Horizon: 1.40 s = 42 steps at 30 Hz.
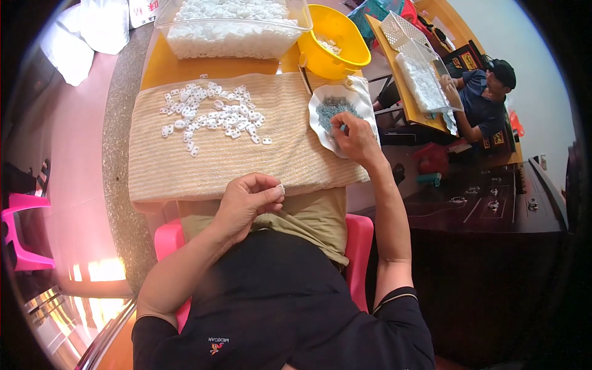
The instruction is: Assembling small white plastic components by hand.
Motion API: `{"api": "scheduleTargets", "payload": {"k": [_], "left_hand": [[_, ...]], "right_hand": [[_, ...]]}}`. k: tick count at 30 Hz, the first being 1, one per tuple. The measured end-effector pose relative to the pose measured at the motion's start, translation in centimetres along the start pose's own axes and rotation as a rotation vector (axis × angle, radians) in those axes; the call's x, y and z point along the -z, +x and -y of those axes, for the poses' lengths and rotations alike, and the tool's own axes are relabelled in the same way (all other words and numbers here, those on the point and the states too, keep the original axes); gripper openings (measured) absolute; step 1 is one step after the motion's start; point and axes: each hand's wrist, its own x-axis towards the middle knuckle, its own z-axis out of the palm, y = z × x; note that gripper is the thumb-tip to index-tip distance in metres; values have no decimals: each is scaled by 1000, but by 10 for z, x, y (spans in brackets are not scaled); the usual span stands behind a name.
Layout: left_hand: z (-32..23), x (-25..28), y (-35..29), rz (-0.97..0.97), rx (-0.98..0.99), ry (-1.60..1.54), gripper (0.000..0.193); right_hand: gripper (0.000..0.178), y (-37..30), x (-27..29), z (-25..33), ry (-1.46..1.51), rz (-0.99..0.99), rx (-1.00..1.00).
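Note:
Near the front edge of the cloth-covered table, my left hand (246, 202) pinches a small white plastic piece (280, 190) between thumb and forefinger. My right hand (356, 139) reaches over a white scalloped dish (319, 127), its fingers closed at the small grey-green parts (335, 110) inside. Whatever those fingers grip is too small to make out. Loose white plastic pieces with holes (229, 117) lie scattered on the striped beige cloth (185, 179), beyond my left hand.
A clear bin (237, 49) heaped with white pieces stands at the far side, beside a yellow basin (336, 58) holding a few. To the right, another person (484, 98) sits at a table with a tray of white pieces (421, 80). A pink stool (28, 234) stands left.

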Motion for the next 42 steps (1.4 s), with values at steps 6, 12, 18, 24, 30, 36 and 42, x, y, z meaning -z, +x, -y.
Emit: {"api": "scheduleTargets", "payload": {"k": [6,12,18,24,30,36,42], "left_hand": [[0,0,1,-5,2,-2,13],[2,1,0,-11,-10,-28,12],[5,2,-1,-1,-10,-18,15],[4,-2,-1,25,1,-41,18],[5,-1,0,40,-8,-77,18],[4,2,1,78,-20,-101,19],[4,3,0,109,-24,-123,18]], "right_hand": [[12,-2,3,4,12,-8,-42],[8,-9,4,18,213,-95,-153],[7,-24,-12,57,877,-150,-304],[13,-39,-35,92,1284,-43,-374],[14,-46,-49,106,1262,16,-369],[16,-49,-54,120,1305,38,-315],[14,-50,-52,125,1332,52,-318]]}}
